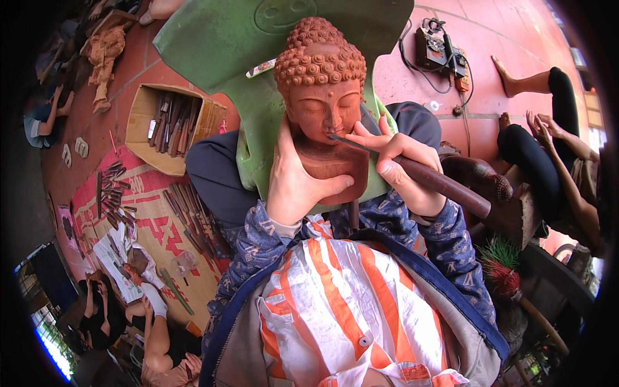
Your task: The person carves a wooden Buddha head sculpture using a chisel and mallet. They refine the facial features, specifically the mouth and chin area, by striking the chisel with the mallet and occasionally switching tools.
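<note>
Sitting between the knees (216, 166): carved wooden head (325, 103), against green chair (216, 42).
Left hand (300, 177): clamped around its neck.
Right hand (409, 169): closed around chisel (448, 189), tip at the lips.
Cardboard box (148, 157): tools (174, 126) inside, at left.

I see a reddish-brown carved wooden bust (327, 106) standing upright, its face turned toward the carver. Tight spiral curls cover the head in rows and climb over a rounded topknot; a small raised dot marks the forehead, above lowered eyelids and a broad nose. Below the chin, the wood flares into a smooth, rounded base. A slim carving tool with a dark metal blade and a round, dark brown handle (445, 187) slants down to the right across it, the blade's tip right at the lips.
</note>
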### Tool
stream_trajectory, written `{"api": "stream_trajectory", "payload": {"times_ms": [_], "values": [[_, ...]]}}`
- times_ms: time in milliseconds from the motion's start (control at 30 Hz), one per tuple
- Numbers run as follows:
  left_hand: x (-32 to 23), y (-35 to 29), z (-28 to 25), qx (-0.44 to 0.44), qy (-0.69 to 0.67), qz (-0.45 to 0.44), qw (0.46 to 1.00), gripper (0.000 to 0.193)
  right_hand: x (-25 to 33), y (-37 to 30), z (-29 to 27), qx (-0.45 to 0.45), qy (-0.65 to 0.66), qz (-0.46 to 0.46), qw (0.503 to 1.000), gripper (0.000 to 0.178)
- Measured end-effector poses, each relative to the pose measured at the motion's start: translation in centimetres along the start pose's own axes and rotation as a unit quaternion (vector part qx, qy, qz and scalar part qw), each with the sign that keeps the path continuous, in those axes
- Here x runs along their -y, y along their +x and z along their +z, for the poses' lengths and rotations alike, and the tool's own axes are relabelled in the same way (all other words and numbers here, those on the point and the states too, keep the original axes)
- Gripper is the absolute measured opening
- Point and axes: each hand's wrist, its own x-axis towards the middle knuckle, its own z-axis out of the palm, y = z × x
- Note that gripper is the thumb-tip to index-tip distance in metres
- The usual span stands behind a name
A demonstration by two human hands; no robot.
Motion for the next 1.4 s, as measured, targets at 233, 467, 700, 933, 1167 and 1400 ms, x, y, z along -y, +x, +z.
{"api": "stream_trajectory", "payload": {"times_ms": [233, 467, 700, 933, 1167, 1400], "values": [[0.1, 0.0, 0.1, -0.015, 0.024, 0.003, 1.000, 0.124, -0.4, -0.5, 0.6, 0.010, 0.000, -0.003, 1.000, 0.020], [0.9, 0.1, 0.1, -0.009, 0.017, 0.026, 0.999, 0.125, -1.3, -0.2, -0.8, 0.016, 0.063, -0.010, 0.998, 0.019], [1.0, 0.0, 0.1, -0.008, -0.003, 0.021, 1.000, 0.125, -1.1, 0.0, -0.8, 0.009, 0.062, 0.001, 0.998, 0.019], [0.6, 0.0, 0.0, -0.007, 0.014, 0.009, 1.000, 0.126, -0.6, 0.0, -0.5, -0.005, 0.054, 0.021, 0.998, 0.019], [0.2, -0.1, -0.1, -0.005, 0.029, 0.001, 1.000, 0.127, -0.1, 0.0, 0.0, -0.018, 0.024, 0.021, 0.999, 0.020], [0.1, -0.1, 0.0, -0.005, 0.037, 0.008, 0.999, 0.127, 1.1, 0.4, 0.3, 0.011, -0.047, 0.025, 0.999, 0.022]]}}
